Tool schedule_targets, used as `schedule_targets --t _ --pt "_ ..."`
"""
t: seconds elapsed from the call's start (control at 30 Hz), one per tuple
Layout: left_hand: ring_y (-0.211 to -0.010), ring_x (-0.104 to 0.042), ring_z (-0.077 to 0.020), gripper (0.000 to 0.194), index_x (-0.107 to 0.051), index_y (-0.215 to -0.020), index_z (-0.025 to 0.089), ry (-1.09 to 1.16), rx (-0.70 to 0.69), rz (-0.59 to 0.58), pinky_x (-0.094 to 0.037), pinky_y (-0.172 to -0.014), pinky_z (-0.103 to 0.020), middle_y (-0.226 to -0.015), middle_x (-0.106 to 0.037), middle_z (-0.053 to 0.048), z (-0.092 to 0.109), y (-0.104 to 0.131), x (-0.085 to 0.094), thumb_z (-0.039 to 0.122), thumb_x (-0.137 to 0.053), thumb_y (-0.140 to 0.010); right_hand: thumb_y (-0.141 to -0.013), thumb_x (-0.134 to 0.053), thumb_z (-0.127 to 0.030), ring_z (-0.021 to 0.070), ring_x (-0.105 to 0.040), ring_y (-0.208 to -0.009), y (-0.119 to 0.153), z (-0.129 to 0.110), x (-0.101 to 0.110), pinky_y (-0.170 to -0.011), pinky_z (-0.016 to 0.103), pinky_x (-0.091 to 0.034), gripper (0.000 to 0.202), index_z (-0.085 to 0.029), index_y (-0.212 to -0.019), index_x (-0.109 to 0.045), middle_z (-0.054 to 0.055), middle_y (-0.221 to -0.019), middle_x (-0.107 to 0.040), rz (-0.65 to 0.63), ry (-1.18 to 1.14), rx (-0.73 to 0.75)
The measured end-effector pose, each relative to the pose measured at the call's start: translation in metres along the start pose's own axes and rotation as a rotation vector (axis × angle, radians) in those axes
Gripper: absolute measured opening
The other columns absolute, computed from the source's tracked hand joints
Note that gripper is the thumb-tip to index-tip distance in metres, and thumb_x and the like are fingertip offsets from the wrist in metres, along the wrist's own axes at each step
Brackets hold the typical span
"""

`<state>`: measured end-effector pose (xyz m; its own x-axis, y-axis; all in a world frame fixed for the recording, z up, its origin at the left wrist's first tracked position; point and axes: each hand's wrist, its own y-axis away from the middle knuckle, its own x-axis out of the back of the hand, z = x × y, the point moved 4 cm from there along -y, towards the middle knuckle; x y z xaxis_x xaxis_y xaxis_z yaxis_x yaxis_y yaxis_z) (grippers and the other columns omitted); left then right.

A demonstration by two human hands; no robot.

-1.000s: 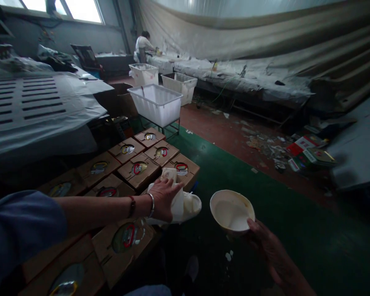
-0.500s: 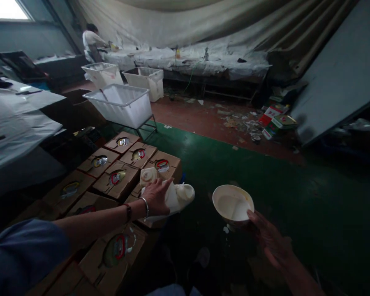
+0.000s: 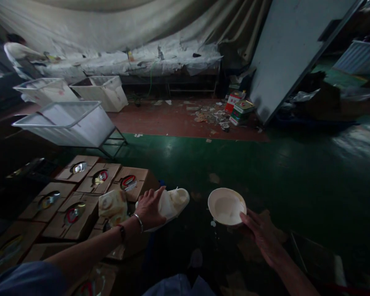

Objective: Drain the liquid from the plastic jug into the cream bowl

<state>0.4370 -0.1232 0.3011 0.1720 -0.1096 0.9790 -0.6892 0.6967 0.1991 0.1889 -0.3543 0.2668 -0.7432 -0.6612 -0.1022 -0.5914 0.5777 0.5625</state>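
Observation:
My left hand (image 3: 148, 209) is closed around a white plastic container (image 3: 172, 202), jug-like, lying tilted with its rounded end pointing right. Its exact kind is unclear in the dim light. My right hand (image 3: 259, 232) grips the rim of a whitish bowl (image 3: 226, 205), thumb over the edge and fingers beneath. The bowl is tilted towards me and looks pale inside. White drops (image 3: 213, 224) show just below it. A gap separates bowl and container. Beside my left wrist, a stained white container (image 3: 112, 203) rests on the cardboard boxes (image 3: 106, 174).
Round cut-outs in the boxes show red and yellow handles. White tubs (image 3: 77, 123) stand at the left, one on a metal frame. A person (image 3: 24, 57) works at a long covered table (image 3: 105, 65). Tins (image 3: 241, 111) and scraps lie near a grey panel (image 3: 296, 53).
My view has turned right. The held white container has moved away from the stained one, which stays on the boxes. The bowl remains in my right hand.

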Motion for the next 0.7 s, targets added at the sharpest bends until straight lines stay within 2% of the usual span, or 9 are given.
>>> schedule_targets --t 0.13,0.3,0.5,0.7 --pt "-0.101 -0.045 -0.0317 0.096 -0.024 -0.132 0.023 0.013 -0.071 -0.001 -0.036 -0.085 -0.044 -0.109 -0.046 -0.010 0.028 -0.032 -0.001 0.036 -0.066 -0.047 -0.066 -0.068 -0.049 0.0248 -0.060 -0.098 -0.015 -0.007 0.015 -0.084 0.036 -0.049 0.056 -0.024 -0.115 -0.056 0.003 -0.104 -0.067 -0.007 -0.038 0.014" --pt "-0.101 -0.044 -0.0319 0.098 -0.026 -0.134 0.022 0.030 -0.177 -0.016 -0.036 -0.086 -0.045 -0.109 -0.045 -0.011 0.054 -0.079 0.001 0.038 -0.067 -0.046 -0.065 -0.070 -0.048 0.0260 -0.059 -0.102 -0.038 -0.024 0.016 -0.084 0.036 -0.049 0.051 -0.025 -0.109 -0.057 0.001 -0.102 -0.068 0.043 -0.110 0.030" --pt "-0.102 -0.044 -0.0310 0.096 -0.028 -0.134 0.021 0.026 -0.328 -0.094 -0.036 -0.088 -0.044 -0.109 -0.047 -0.011 0.073 -0.152 0.014 0.033 -0.065 -0.045 -0.067 -0.068 -0.049 0.0261 -0.063 -0.091 -0.076 -0.050 0.004 -0.079 0.036 -0.051 0.053 -0.024 -0.112 -0.055 0.004 -0.091 -0.069 0.172 -0.061 0.065" --pt "-0.104 -0.044 -0.0334 0.097 -0.029 -0.135 0.019 -0.040 -0.574 -0.149 -0.034 -0.090 -0.047 -0.112 -0.047 -0.015 0.091 -0.240 0.035 0.040 -0.066 -0.049 -0.067 -0.069 -0.047 0.0224 -0.064 -0.087 -0.109 -0.082 -0.017 -0.073 0.030 -0.052 0.054 -0.020 -0.112 -0.056 0.005 -0.091 -0.068 0.359 -0.174 0.086"
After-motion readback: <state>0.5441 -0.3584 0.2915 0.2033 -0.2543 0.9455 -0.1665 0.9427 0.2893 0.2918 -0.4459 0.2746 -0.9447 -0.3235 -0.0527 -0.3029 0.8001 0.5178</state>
